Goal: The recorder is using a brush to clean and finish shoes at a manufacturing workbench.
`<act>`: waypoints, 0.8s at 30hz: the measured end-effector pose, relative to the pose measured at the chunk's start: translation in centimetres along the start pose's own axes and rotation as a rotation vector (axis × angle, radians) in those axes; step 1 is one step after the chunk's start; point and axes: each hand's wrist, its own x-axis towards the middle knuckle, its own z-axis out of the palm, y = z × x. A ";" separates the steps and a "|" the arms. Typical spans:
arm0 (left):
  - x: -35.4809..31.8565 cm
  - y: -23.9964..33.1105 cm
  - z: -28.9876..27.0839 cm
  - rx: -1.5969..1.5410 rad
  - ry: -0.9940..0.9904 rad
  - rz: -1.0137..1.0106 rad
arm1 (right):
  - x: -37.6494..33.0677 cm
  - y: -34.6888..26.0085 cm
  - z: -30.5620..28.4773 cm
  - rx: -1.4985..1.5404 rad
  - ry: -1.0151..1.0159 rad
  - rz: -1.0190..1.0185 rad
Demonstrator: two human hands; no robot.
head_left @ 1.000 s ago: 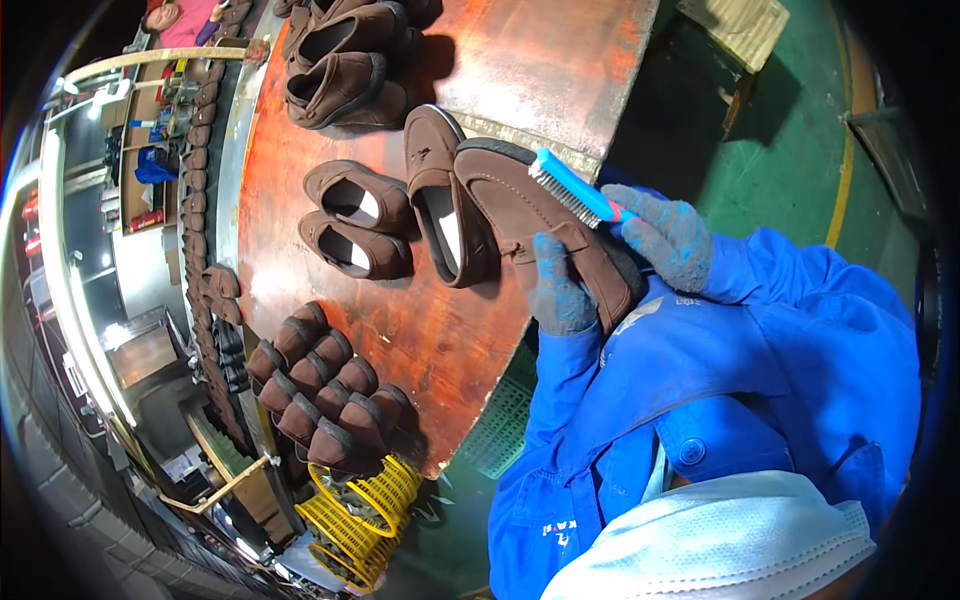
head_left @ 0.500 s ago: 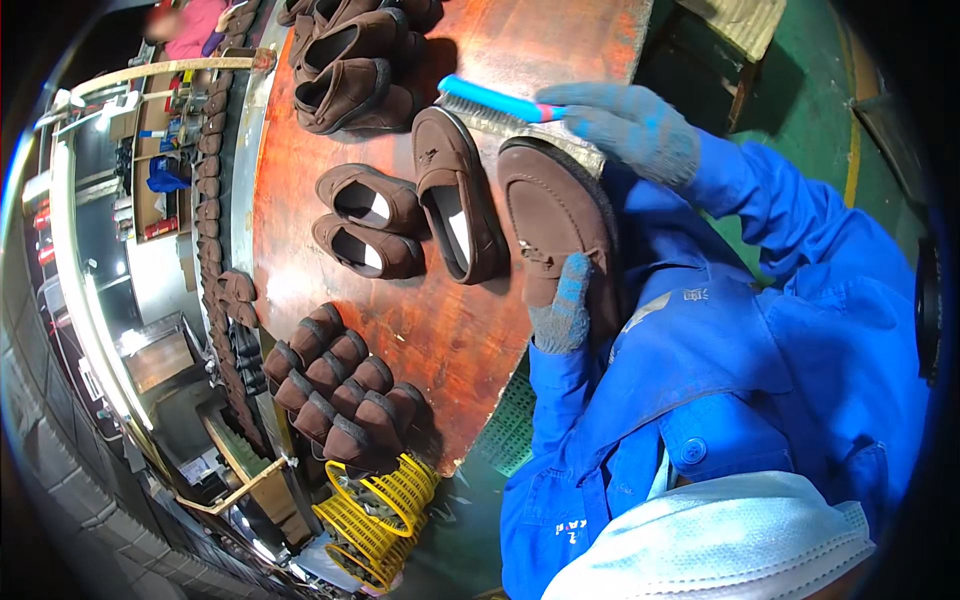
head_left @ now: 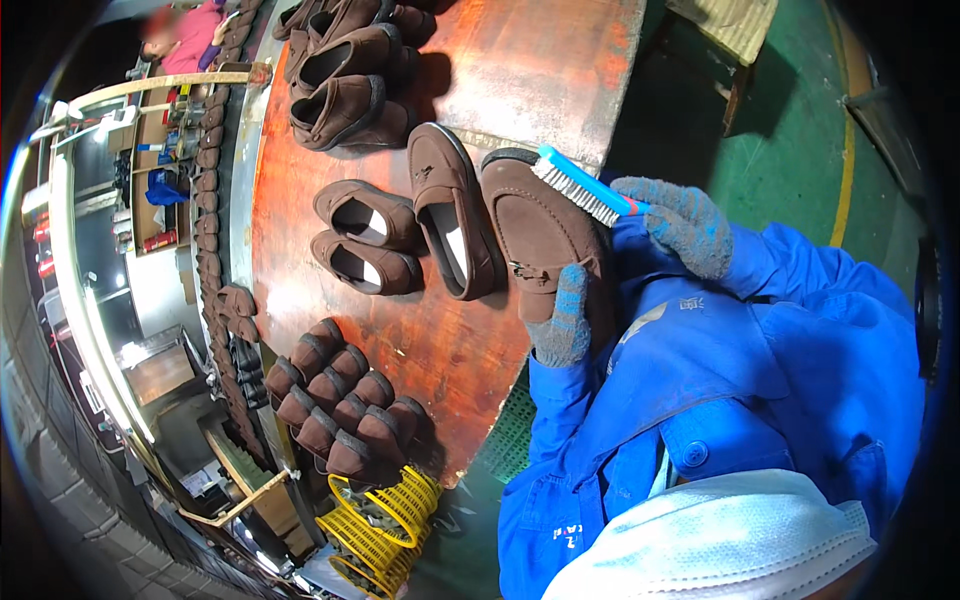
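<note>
A brown suede loafer [head_left: 535,215] with dark stitching and a small ornament is gripped around its heel end by my left hand [head_left: 565,325], in a grey glove with blue patches. My right hand [head_left: 688,225], gloved alike, is closed around the handle of a blue brush [head_left: 585,188] with pale bristles. The bristles lie against the edge of the loafer's toe area, on the side nearer me. A second brown loafer [head_left: 450,210] stands right beside the held one, its opening showing a white insole.
Farther off on the reddish wooden table [head_left: 470,350] stand a pair of brown shoes [head_left: 365,240], stacked shoes [head_left: 345,80] and a cluster of shoes [head_left: 345,400]. Yellow baskets [head_left: 385,530] sit below the table's edge. Beyond runs a line of shoes [head_left: 210,190]; a person in pink [head_left: 190,40] is there.
The brush has moved from beyond the loafer's toe down onto its near side, and my right hand has drawn back toward me. My left hand keeps its grip on the loafer.
</note>
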 end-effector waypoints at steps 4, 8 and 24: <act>0.0 2.1 1.1 0.273 -0.053 0.083 | 0.1 0.6 0.0 -0.007 0.043 -0.037; 0.4 3.1 0.7 0.360 -0.073 0.113 | 2.3 -1.5 -1.4 -0.264 -0.058 -0.134; 7.8 -9.3 -0.9 1.238 -0.538 0.151 | 12.6 -0.9 -11.7 -1.064 -0.505 -0.462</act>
